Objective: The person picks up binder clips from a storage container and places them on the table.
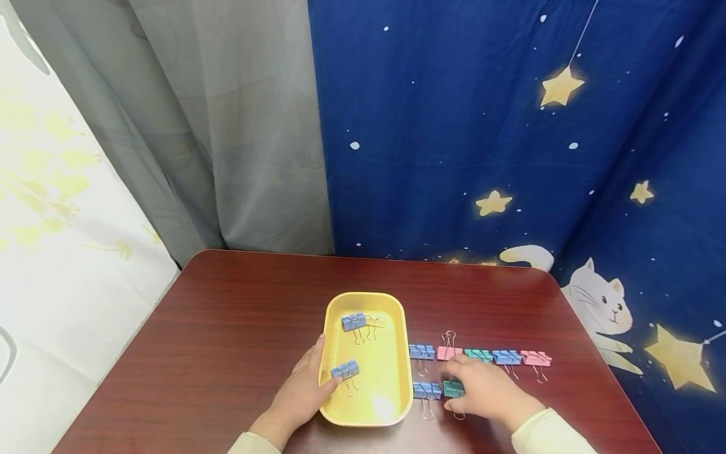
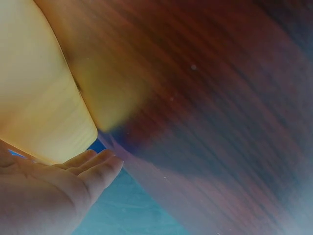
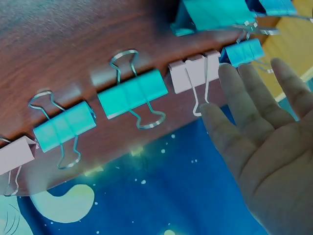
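My left hand [image 1: 302, 386] holds the left side of a yellow tray [image 1: 408, 378], its fingers along the outer wall and its thumb over the rim. Inside lie a blue binder clip [image 1: 354, 322] beside a yellow binder clip [image 1: 374, 322], and another blue binder clip [image 1: 344, 369] near the thumb. My right hand [image 1: 488, 386] hovers over the clips right of the tray, fingers spread and nothing between them. Partly under it is a green binder clip [image 1: 452, 388], with a blue binder clip [image 1: 426, 390] to its left. Close by its fingertips is a pink binder clip [image 3: 194, 73].
Behind the right hand a row of binder clips runs rightward from the tray: blue [image 1: 421, 352], pink, green [image 1: 478, 356], blue [image 1: 507, 357] and pink [image 1: 535, 358]. The dark red table [image 1: 238, 328] ends at grey and blue curtains [image 1: 431, 157].
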Tool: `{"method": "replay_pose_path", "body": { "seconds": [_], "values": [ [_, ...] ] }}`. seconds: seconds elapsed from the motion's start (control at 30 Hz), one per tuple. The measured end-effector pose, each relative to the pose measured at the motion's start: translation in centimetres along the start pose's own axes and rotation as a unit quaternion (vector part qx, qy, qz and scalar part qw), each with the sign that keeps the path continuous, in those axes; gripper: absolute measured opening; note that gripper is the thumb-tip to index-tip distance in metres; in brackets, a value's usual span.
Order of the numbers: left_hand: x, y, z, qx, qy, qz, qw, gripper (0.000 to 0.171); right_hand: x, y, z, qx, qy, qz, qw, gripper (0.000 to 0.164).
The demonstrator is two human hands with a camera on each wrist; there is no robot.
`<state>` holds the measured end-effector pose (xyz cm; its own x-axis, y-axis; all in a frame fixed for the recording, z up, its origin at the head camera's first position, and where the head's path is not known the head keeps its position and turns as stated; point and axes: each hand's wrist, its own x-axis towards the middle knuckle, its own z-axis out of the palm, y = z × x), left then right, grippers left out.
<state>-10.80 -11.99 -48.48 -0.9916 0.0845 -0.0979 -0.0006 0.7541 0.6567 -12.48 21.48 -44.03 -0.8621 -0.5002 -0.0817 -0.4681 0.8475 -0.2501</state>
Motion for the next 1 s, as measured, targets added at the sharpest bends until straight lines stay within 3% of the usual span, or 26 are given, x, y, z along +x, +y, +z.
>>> {"method": "replay_pose_path", "body": {
  "seconds": [0.2, 0.5, 1.0],
  "values": [
    [-0.1, -0.2, 0.2, -0.002, -0.002, -0.003, 1.0000, 0.085, 0.3, -0.5, -0.8, 0.023, 0.017, 0.041, 0.999, 0.065],
    [0.0, -0.1, 0.2, -0.005, -0.005, -0.004, 1.0000, 0.085, 0.6, -0.5, -1.3, 0.021, 0.078, 0.058, 0.995, 0.074],
    [0.1, -0.1, 0.0, -0.001, -0.008, -0.006, 1.0000, 0.086, 2.4, -2.8, -2.4, 0.016, 0.096, 0.012, 0.995, 0.076]
  ]
}}
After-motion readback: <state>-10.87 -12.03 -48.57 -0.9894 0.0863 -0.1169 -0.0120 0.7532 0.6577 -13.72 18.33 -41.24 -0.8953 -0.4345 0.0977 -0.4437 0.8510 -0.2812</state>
